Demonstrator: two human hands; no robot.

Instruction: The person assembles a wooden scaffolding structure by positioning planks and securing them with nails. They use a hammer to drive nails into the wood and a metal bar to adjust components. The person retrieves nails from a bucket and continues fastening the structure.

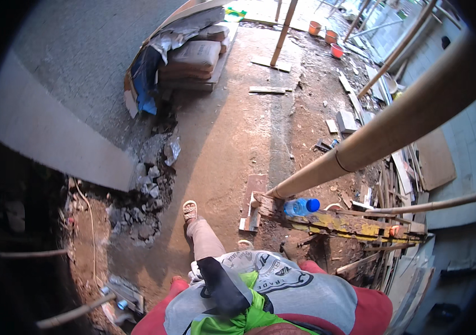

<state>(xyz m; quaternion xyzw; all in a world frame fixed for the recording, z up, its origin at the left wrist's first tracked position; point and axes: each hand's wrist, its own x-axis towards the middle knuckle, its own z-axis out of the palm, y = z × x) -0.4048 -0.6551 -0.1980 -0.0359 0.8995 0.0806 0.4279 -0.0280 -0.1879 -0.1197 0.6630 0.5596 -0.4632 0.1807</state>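
My left red sleeve (pixel 166 295) hangs at the lower edge, beside my grey shirt. Only a sliver at its end may be my left hand (pixel 177 278); the fingers are hidden. Of my right arm a bit of red sleeve (pixel 310 267) shows past the shirt, and the hand itself is out of sight. Ahead and to the right, a water bottle with a blue cap (pixel 301 206) is on a worn beam with flaking yellow paint (pixel 355 228), apart from both arms. One sandalled foot (pixel 190 210) is stretched forward on the concrete path.
A thick bamboo pole (pixel 360 142) slants up to the right behind the bottle. Stacked sacks (pixel 194 56) lie ahead on the left, near broken rubble (pixel 143 215). Orange and red buckets (pixel 336 51) stand far right. Scrap planks (pixel 397 178) pile along the right wall.
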